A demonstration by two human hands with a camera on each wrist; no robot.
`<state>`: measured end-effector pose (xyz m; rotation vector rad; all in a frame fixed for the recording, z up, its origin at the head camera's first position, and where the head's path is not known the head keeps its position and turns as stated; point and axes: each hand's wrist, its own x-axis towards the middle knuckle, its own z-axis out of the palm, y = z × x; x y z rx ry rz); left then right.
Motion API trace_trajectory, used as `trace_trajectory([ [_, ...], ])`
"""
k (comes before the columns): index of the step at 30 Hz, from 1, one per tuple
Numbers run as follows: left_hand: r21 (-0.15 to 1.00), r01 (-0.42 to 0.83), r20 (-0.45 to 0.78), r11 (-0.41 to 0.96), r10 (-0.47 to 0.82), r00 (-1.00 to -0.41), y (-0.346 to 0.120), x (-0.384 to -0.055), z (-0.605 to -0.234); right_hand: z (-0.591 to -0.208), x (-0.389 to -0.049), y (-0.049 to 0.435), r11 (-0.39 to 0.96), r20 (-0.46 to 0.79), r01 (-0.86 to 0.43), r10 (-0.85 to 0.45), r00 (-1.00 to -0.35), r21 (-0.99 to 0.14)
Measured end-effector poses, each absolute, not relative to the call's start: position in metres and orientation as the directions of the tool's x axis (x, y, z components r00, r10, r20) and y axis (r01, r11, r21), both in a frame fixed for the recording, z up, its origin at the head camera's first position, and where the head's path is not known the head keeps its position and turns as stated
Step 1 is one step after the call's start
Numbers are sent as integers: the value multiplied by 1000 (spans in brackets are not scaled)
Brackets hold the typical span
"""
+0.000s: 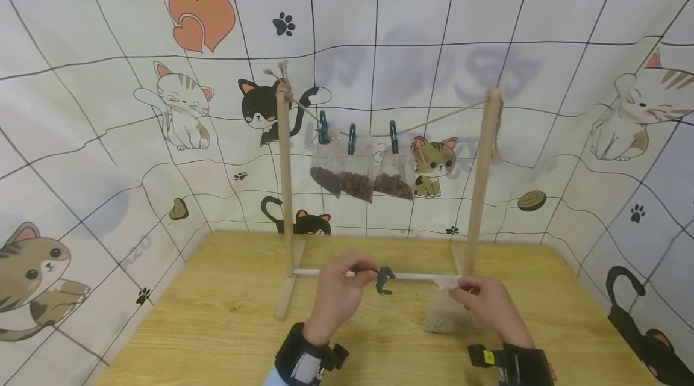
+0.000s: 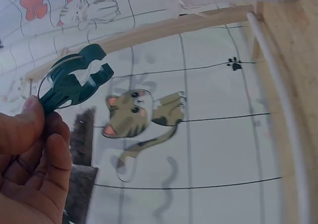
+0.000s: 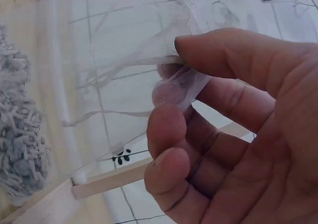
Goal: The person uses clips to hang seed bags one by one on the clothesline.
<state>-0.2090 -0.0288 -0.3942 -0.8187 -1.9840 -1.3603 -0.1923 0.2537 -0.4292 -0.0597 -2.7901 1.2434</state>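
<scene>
My left hand (image 1: 341, 292) pinches a dark green clothespin (image 1: 385, 280) by its handle ends; its jaws are spread in the left wrist view. My right hand (image 1: 490, 305) grips the gathered top of a sheer mesh bag (image 1: 447, 314), which hangs low over the table. Light greyish pieces (image 3: 20, 129) fill the bag's bottom in the right wrist view. Higher up, a twine line (image 1: 439, 118) sags between two wooden posts. Three bags with dark contents hang from it: a left one (image 1: 325, 178), a middle one (image 1: 356, 184) and a right one (image 1: 394, 184), each under a green clothespin.
The rack has a left post (image 1: 285, 187), a right post (image 1: 481, 193) and a white crossbar (image 1: 417, 276) low between them. It stands on a wooden table (image 1: 217, 295). A cat-print sheet (image 1: 347, 24) surrounds the table at the back and sides.
</scene>
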Motion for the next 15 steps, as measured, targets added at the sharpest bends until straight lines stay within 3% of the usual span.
trace_trajectory([
  [11, 359, 895, 876, 266, 236, -422, -7, -217, -321, -401, -199, 258, 635, 196, -117, 55, -979, -764],
  [15, 328, 906, 894, 267, 223, -389, 2, -219, -297, -387, -201, 260, 634, 206, -138, 34, -978, -761],
])
